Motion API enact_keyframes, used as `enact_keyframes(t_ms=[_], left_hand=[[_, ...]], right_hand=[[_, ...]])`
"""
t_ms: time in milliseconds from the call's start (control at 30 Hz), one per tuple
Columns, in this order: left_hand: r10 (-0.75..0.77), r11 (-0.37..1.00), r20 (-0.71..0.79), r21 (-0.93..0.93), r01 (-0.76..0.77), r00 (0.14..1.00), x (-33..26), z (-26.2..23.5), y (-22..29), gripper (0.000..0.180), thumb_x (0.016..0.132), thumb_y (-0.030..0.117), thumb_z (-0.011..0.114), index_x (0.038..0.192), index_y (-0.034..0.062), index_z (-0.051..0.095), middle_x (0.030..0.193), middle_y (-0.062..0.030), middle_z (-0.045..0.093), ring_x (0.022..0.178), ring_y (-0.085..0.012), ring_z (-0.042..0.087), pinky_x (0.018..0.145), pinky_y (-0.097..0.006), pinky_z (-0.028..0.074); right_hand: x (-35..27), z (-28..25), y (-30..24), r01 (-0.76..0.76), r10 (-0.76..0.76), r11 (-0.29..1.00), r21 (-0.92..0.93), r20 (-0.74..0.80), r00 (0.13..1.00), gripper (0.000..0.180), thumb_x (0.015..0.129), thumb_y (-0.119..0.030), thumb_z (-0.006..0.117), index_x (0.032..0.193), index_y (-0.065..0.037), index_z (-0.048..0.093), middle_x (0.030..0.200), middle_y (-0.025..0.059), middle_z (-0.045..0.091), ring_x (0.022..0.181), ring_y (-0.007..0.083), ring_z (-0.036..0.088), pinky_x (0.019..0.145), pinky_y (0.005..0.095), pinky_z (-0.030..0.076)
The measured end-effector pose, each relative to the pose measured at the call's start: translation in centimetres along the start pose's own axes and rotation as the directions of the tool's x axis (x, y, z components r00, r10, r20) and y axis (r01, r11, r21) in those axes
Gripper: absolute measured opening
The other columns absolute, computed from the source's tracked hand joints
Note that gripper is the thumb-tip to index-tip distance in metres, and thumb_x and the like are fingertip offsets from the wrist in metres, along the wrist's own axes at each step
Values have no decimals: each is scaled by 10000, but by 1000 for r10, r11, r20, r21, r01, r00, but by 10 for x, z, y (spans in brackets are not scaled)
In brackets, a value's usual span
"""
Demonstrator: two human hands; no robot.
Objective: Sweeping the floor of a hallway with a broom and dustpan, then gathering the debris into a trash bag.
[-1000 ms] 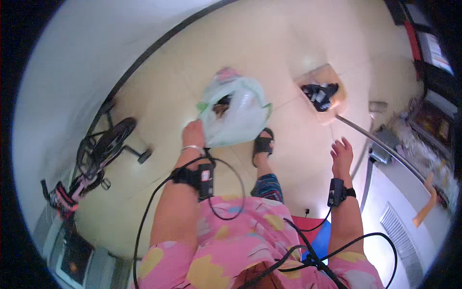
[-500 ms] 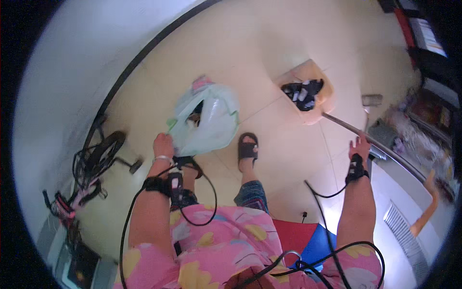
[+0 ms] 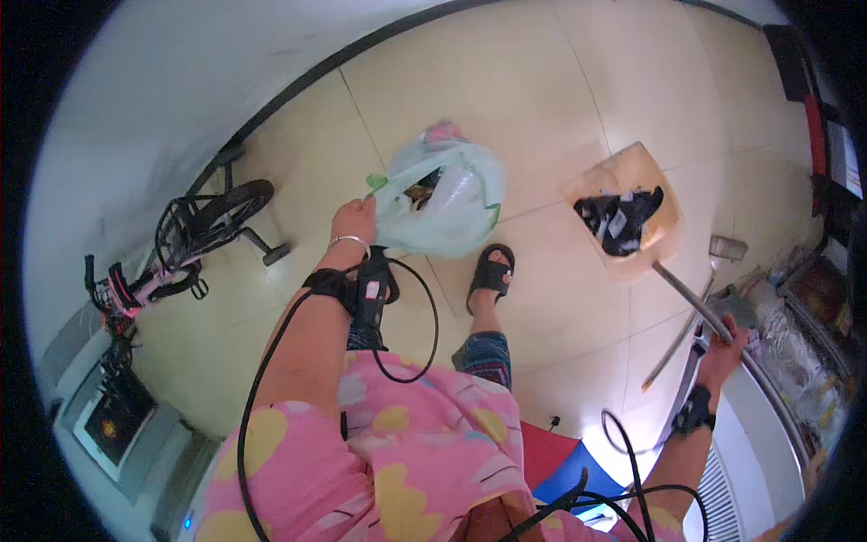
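Note:
Between the fingers of my left hand (image 3: 355, 222) is the rim of a pale green plastic bag (image 3: 465, 212), which stands on the floor with its mouth partly open. Some dark and brownish contents show inside, too small to name. On the right, my right hand (image 3: 722, 350) is wrapped round the metal handle (image 3: 688, 294) of a long-handled dustpan. The peach-coloured pan (image 3: 666, 237) holds crumpled black rubbish (image 3: 621, 222) with pale scraps. It lies apart from the bag, to its right.
A small pink bicycle (image 3: 194, 239) stands along the left wall. My sandalled foot (image 3: 492, 274) is just below the bag. A thin stick (image 3: 668, 354) lies by the handle; plastic-wrapped goods (image 3: 768, 339) fill the right side. Black cables (image 3: 432, 298) hang from my wrists.
My right hand has gone from resting on the dustpan handle with fingers spread to gripping it. The whole view has shifted, so bag and dustpan sit farther right. My left hand stays on the bag.

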State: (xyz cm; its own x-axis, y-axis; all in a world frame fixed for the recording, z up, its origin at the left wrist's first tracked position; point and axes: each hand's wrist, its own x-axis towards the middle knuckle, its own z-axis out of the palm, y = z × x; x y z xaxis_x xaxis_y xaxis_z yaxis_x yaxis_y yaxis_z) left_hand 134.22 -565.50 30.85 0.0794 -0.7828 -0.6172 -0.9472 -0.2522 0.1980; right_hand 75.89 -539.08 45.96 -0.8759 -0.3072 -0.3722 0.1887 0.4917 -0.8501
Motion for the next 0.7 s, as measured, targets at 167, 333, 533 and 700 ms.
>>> enact_keyframes(t_ms=[167, 333, 533, 700], left_hand=[[-42, 995, 39, -94, 45, 998, 1, 6, -19, 397, 817, 371, 412, 829, 13, 582, 829, -220, 586, 794, -394, 545, 729, -441, 432], [-57, 998, 105, 21, 55, 993, -15, -8, -5, 303, 844, 276, 400, 907, 41, 581, 896, -196, 587, 831, -335, 559, 770, -395, 444], [-178, 971, 166, -132, 200, 970, -36, -3, -18, 295, 766, 300, 494, 889, 52, 598, 858, -196, 598, 811, -338, 569, 735, -390, 451], [-124, 927, 89, -345, 147, 988, -45, -8, -26, 292, 668, 241, 601, 908, 75, 613, 826, -148, 621, 788, -308, 591, 714, -374, 461]], right_hand=[[-40, -57, -109, 197, -205, 971, 137, 47, 978, 177, 859, -195, 455, 737, -72, 488, 761, 79, 534, 851, 216, 536, 860, 392, 397], [-100, -21, -216, 298, -341, 934, 200, 238, 910, 344, 840, -357, 504, 627, -118, 379, 577, 19, 395, 615, 162, 414, 808, 394, 378], [-167, 43, -241, 269, -341, 934, 237, 361, 868, 375, 816, -384, 534, 609, -138, 340, 543, -6, 313, 540, 135, 316, 689, 326, 359], [-189, 97, -226, 186, -274, 960, 209, 577, 769, 388, 837, -372, 511, 599, -133, 319, 534, 4, 329, 536, 146, 341, 691, 322, 367]])
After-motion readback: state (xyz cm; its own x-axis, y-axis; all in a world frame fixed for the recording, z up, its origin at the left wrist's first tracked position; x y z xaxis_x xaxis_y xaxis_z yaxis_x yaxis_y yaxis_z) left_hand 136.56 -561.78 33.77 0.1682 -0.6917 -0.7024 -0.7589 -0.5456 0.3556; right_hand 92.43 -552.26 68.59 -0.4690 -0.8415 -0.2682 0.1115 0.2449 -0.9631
